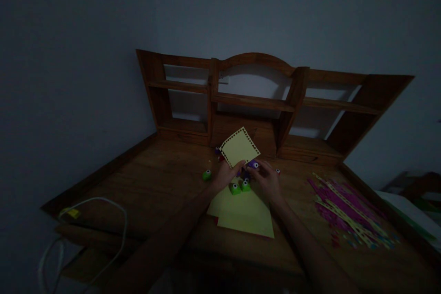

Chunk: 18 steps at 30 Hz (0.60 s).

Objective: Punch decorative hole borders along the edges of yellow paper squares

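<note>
A square of yellow paper (239,147) with small shapes punched along its edges is in my left hand (226,175), thumb on its lower corner. My right hand (268,179) grips a small purple paper punch (254,164) with an eye-like white disc, at the paper's lower right corner. Whether the paper sits inside the punch's slot cannot be made out. Below my hands, two green paper punches (235,189) stand on larger yellow sheets (246,213). A dark purple piece (246,177) lies between my hands, partly hidden.
Another green punch (206,175) stands on the wooden desk (155,179) to the left. Pink and yellow punched strips (344,206) with tiny cutouts are heaped at right. A wooden shelf unit (253,101) rises behind. A white cable (124,220) hangs at front left.
</note>
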### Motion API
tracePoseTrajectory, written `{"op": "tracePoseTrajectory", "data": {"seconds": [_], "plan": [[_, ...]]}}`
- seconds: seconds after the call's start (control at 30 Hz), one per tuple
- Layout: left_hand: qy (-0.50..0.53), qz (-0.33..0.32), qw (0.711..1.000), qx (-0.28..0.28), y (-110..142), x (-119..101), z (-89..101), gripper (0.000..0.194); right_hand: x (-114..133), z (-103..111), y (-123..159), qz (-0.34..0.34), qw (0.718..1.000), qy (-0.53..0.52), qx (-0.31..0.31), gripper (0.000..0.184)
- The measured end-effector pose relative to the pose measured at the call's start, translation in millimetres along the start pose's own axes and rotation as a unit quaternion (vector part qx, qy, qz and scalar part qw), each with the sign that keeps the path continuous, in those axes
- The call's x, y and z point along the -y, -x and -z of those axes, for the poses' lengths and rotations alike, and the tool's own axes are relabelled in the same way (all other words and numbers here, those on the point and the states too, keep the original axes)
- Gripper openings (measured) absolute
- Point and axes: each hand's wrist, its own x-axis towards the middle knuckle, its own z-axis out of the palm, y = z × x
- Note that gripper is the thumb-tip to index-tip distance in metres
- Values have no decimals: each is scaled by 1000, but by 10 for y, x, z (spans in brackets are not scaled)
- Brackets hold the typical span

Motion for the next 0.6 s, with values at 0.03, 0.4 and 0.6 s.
{"op": "tracePoseTrajectory", "data": {"seconds": [0.03,0.4,0.6], "plan": [[6,1,1000,-6,7,-17,-3,23,-8,-3,-3,1,1000,-3,-5,30],[-9,5,1000,-1,30,-37,-10,24,-3,13,-2,9,1000,8,6,31],[-9,-17,1000,-8,31,-82,0,23,36,16,-3,18,1000,7,14,29]]}}
